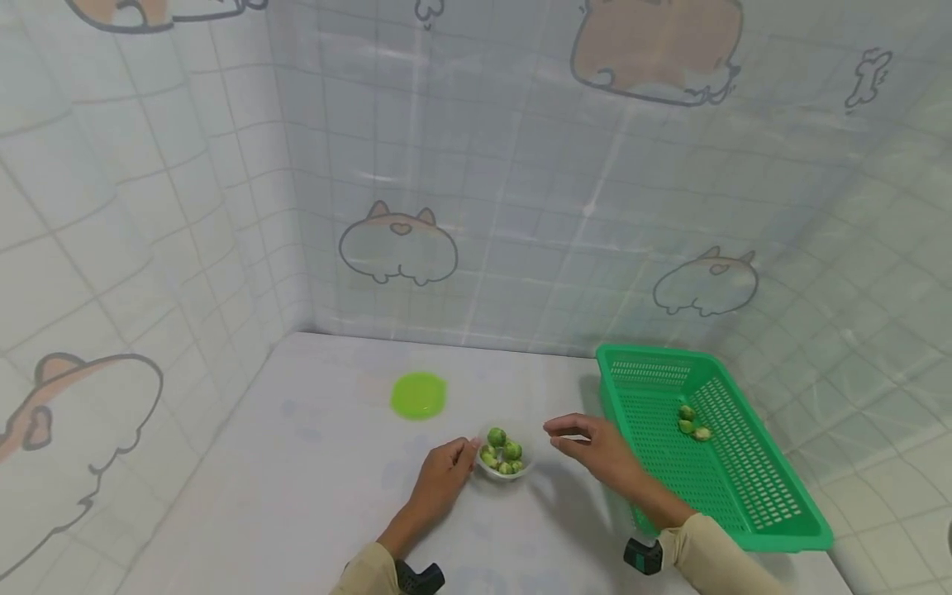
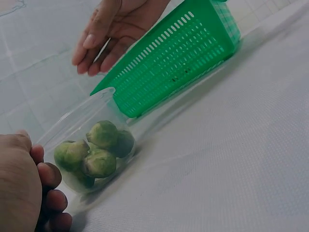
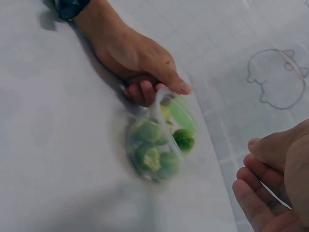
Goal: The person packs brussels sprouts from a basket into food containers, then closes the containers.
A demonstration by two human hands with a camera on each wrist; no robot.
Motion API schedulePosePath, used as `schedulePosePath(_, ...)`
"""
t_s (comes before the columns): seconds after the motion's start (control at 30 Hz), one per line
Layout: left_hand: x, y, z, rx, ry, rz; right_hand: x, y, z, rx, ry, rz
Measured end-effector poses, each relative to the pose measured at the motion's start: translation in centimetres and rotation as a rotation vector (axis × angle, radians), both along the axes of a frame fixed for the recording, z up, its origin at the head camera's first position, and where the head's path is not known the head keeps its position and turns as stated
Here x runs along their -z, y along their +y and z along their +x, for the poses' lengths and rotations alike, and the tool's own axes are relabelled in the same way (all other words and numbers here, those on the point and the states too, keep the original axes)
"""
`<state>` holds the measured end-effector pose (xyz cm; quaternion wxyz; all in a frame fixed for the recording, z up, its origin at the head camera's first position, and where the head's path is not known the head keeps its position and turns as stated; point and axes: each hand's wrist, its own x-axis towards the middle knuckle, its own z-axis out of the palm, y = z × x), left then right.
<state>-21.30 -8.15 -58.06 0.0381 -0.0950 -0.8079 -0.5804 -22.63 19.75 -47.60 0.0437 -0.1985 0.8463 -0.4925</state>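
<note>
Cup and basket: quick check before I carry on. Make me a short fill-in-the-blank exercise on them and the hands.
1. The hand holding the clear cup is the person's ____ one.
2. The right hand is holding ____.
3. The slotted basket is coloured ____.
4. In that basket lie ____ Brussels sprouts.

Missing words: left; nothing; green; three.
</note>
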Motion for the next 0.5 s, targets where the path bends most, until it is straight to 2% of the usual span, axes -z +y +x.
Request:
schedulePosePath(0.2,0.2,0.1,-0.2,-0.017,-0.008,0.004,-1.3,1.8,0.2,0.092,0.023,-0.011)
schedulePosePath(0.4,0.1,0.1,-0.2,-0.018,-0.012,0.013,-2.3,4.7,-0.1,0.180,0.114,-0.012)
schedulePosePath(0.5,0.1,0.1,-0.2,-0.020,-0.017,0.018,-2.9,6.5,-0.4,0.238,0.168,0.036)
